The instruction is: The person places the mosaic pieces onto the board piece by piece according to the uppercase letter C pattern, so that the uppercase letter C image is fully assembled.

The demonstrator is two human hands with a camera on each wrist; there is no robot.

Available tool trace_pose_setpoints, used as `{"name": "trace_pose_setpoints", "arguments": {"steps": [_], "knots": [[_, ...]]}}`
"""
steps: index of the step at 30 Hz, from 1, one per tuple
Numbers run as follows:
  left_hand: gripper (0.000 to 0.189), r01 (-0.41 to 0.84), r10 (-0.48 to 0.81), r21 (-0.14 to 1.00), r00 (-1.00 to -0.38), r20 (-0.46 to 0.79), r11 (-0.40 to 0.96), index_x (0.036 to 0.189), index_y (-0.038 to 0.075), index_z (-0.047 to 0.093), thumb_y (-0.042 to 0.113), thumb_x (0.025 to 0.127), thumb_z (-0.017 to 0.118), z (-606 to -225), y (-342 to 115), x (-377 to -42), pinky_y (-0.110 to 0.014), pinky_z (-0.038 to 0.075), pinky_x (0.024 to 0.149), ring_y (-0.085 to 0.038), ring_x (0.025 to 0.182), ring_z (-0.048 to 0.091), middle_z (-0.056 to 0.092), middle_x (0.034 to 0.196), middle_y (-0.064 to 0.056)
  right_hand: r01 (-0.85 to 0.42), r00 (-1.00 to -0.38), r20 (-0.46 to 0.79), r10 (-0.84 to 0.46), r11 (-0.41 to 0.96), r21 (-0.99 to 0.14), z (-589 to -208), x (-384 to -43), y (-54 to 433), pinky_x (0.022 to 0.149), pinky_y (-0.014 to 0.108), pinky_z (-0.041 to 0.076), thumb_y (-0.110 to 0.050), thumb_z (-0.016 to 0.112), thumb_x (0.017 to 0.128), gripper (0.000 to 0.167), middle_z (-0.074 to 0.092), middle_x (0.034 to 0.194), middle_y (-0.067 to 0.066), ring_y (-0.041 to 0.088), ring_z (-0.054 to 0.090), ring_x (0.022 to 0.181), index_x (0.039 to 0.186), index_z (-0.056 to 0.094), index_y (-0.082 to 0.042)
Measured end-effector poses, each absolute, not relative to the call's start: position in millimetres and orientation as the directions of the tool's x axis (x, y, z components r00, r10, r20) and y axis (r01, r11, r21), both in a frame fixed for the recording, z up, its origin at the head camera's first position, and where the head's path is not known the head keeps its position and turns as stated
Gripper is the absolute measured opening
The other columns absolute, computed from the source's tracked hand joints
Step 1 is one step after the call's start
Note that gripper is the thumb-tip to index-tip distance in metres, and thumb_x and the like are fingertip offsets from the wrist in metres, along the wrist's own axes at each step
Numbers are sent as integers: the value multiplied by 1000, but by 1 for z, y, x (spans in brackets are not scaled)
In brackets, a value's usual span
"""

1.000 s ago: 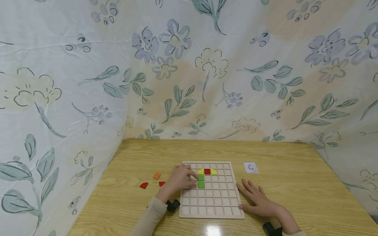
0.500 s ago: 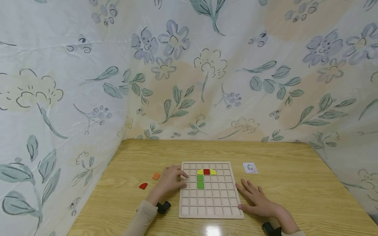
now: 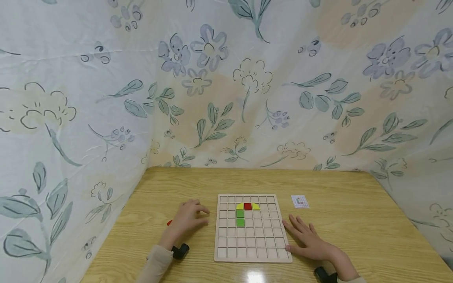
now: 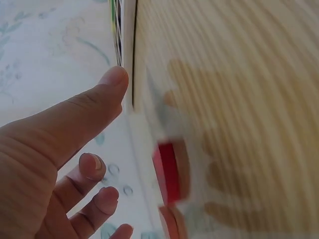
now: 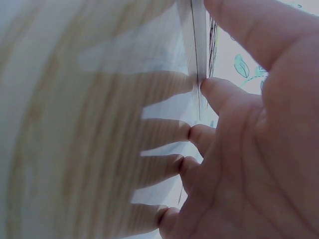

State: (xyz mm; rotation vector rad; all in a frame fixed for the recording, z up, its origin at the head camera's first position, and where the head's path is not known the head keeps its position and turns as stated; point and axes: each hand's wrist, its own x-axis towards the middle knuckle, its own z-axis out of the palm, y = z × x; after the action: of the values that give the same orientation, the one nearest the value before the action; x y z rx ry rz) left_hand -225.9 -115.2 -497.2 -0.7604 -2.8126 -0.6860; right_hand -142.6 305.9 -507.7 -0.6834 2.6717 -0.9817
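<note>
My left hand (image 3: 185, 218) hovers over the table left of the grid board (image 3: 253, 255), thumb and fingers parted with nothing between them. In the left wrist view a red piece (image 4: 170, 172) lies on the table beyond the fingers, with an orange piece (image 4: 172, 221) behind it. The head view shows just a sliver of a red quarter-round piece (image 3: 169, 222) beside this hand, which hides the other loose pieces. My right hand (image 3: 308, 237) rests on the table, fingers spread, thumb and index fingertip at the board's right edge.
In the board sit a red square (image 3: 247, 206) between two yellow quarter-rounds (image 3: 256, 206), and two green squares (image 3: 240, 222) down the left side. A small printed pattern card (image 3: 300, 201) lies right of the board. Floral cloth (image 3: 226, 98) surrounds the table.
My left hand has moved left, off the board and over the loose pieces, covering the orange one in the head view. The right hand has stayed in place.
</note>
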Motion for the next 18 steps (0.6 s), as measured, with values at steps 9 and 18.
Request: {"name": "trace_pose_setpoints", "arguments": {"steps": [9, 18], "knots": [[21, 452, 372, 424, -891, 261, 785, 90, 23, 73, 32, 72, 78, -497, -146, -223, -40, 33, 77, -10, 72, 42, 51, 72, 7, -356, -870, -29, -492, 667, -655, -512, -143, 307, 94, 72, -8, -34, 60, 88, 74, 5, 151, 28, 54, -3, 134, 146, 24, -5], [20, 438, 342, 424, -895, 287, 792, 90, 24, 74, 29, 72, 78, -498, -179, -222, -38, 32, 71, -10, 70, 45, 53, 73, 8, -354, -873, -32, -486, 677, -646, -511, -142, 306, 95, 71, -8, -34, 60, 88, 74, 6, 151, 28, 53, -3, 135, 146, 25, -6]]}}
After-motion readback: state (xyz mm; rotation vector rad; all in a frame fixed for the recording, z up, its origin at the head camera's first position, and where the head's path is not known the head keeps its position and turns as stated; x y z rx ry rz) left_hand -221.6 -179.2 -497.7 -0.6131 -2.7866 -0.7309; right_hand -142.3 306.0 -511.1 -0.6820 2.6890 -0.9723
